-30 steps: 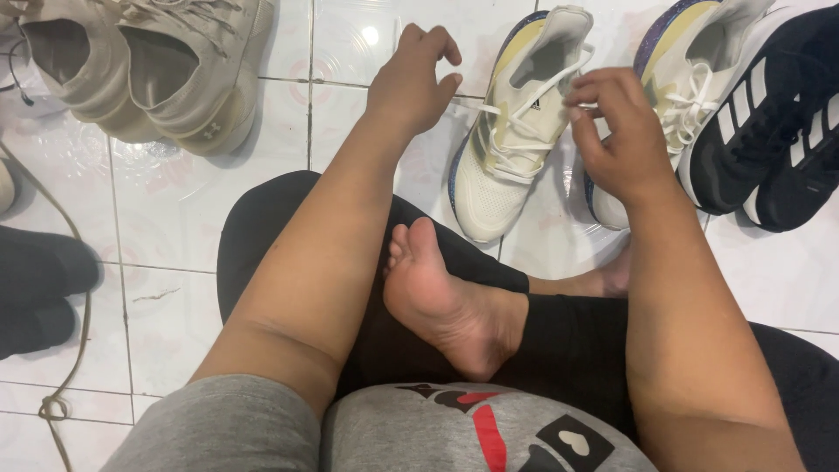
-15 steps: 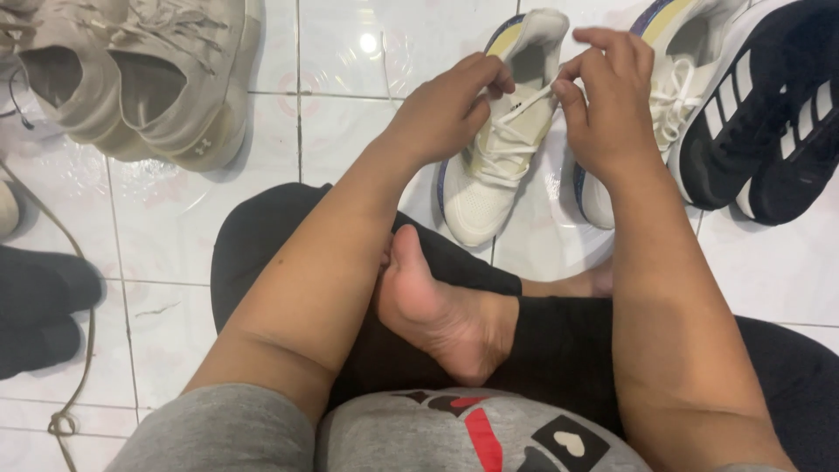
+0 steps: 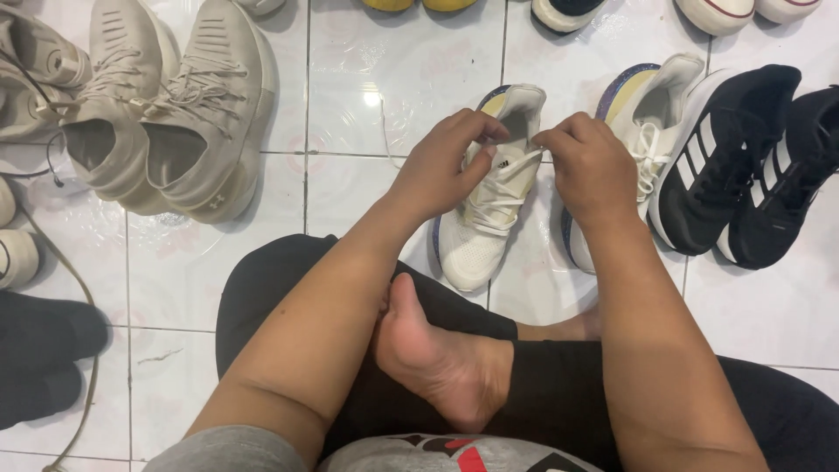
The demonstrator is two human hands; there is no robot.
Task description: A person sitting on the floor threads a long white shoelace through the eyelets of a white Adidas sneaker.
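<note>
White sneaker [image 3: 485, 210] stands on the tiled floor [image 3: 367, 70] just in front of your crossed legs, toe toward you, heel far from you. Your left hand [image 3: 441, 170] lies on its left side, and your right hand [image 3: 590, 166] is at its right side near the collar. The fingers [image 3: 476, 131] of both hands are closed in a pinch on the white laces [image 3: 507, 170] near the top eyelets; the lace ends themselves are partly hidden by the hands.

You seem to be in the lacing step, working at the upper part of the shoe. I judge that the next move asks for a steady pull on both sides with equal force, while the shoe stays flat on the floor and does not tip.

Its partner sneaker [image 3: 642, 131] stands just to the right, touching a pair of black sneakers with white stripes [image 3: 743, 166]. Far left stands a beige pair [image 3: 175, 131].

For marks: a small dark logo patch sits on the tongue of the white sneaker, between your hands. A small pale emblem is on the near toe side of the beige shoe. There are no packages or signs in view.
</note>
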